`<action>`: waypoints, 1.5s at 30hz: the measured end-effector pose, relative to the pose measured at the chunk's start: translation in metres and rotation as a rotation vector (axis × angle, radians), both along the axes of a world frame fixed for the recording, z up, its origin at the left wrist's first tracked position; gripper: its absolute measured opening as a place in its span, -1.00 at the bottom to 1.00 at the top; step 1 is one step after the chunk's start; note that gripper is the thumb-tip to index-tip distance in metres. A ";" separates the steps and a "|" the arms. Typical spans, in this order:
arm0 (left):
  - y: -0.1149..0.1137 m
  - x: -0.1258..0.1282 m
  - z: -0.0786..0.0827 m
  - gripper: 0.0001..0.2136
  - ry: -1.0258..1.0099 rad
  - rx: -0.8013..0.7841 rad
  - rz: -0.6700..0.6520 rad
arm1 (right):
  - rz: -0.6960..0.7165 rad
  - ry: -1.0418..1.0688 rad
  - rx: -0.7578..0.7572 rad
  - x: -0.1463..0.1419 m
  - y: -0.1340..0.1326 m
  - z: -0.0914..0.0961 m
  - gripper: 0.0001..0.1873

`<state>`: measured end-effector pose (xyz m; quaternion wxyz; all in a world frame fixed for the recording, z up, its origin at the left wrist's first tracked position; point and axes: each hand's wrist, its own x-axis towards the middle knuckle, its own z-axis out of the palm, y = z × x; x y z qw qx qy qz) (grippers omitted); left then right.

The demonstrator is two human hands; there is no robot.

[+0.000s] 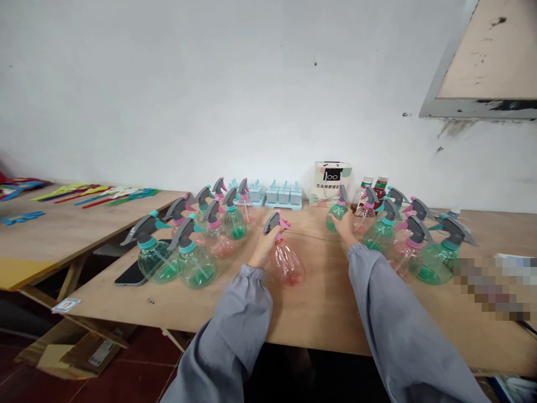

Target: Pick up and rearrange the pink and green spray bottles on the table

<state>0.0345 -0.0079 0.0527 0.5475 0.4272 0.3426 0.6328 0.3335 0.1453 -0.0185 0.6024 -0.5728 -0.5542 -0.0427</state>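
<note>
My left hand [265, 246] is closed round the neck of a clear pink spray bottle [289, 264] with a grey and pink trigger head. This bottle is upright at the middle of the table. Farther back, my right hand [345, 228] grips a green spray bottle [334, 216] with a pink collar by its body; part of that bottle is hidden behind the fingers. Several green and pink spray bottles [196, 267] stand grouped to the left. Another group of spray bottles [432, 263] is on the right, partly behind my right forearm.
Pale blue ice-pop moulds [284, 196] and a printed paper bag [321, 193] stand by the wall. Near the bag are red bottles [380, 189]. A phone [131, 275] lies by the left group. Colourful flat strips [104, 193] lie on a neighbouring table [62, 240].
</note>
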 end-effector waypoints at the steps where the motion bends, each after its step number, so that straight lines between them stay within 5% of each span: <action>1: 0.001 -0.002 0.000 -0.74 -0.031 -0.003 -0.063 | 0.000 0.013 -0.017 -0.003 -0.004 -0.004 -0.05; 6: 0.003 -0.009 -0.001 -0.78 -0.169 0.002 -0.312 | 0.174 0.105 -0.062 -0.031 -0.049 -0.019 -0.03; 16: -0.008 -0.004 0.003 -0.82 -0.267 0.076 -0.282 | 0.339 0.064 -0.025 -0.055 -0.135 -0.032 -0.08; 23: -0.011 -0.005 0.002 -0.85 -0.247 0.104 -0.207 | 0.380 0.074 -0.036 -0.059 -0.141 -0.031 -0.10; 31: -0.014 -0.004 0.007 -0.73 -0.232 0.107 -0.271 | 0.430 0.090 -0.051 -0.065 -0.143 -0.031 -0.12; 38: -0.015 -0.007 0.004 -0.90 -0.181 0.130 -0.248 | 0.479 0.120 -0.082 -0.067 -0.145 -0.032 -0.11; 45: -0.013 -0.009 -0.001 -0.74 -0.169 0.122 -0.276 | 0.486 0.103 -0.073 -0.066 -0.146 -0.030 -0.11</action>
